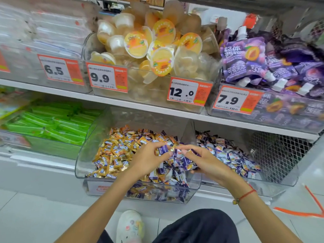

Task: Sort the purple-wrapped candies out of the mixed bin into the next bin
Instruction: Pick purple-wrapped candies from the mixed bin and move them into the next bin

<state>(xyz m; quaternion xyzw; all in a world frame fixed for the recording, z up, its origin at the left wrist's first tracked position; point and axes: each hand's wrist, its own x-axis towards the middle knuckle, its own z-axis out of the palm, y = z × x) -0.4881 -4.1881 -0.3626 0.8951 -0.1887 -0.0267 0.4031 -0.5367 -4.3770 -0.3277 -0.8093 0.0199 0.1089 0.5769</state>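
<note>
A clear mixed bin (82, 165) on the lower shelf holds gold-wrapped candies (115, 148) on its left and purple-wrapped candies (168, 183) on its right. To its right, a second clear bin (291, 179) holds a pile of purple-wrapped candies (233, 156). Both hands meet over the right part of the mixed bin. My left hand (147, 160) pinches a purple-wrapped candy (162, 149) at its fingertips. My right hand (201, 159) grips a bunch of several purple-wrapped candies (184, 163) in curled fingers.
Left of the mixed bin stands a bin of green packets (52, 125). The shelf above carries jelly cups (149, 48) and purple pouches (249, 58) behind price tags. A wire mesh panel (277, 155) stands at the right. My shoe (130, 225) rests on the tiled floor.
</note>
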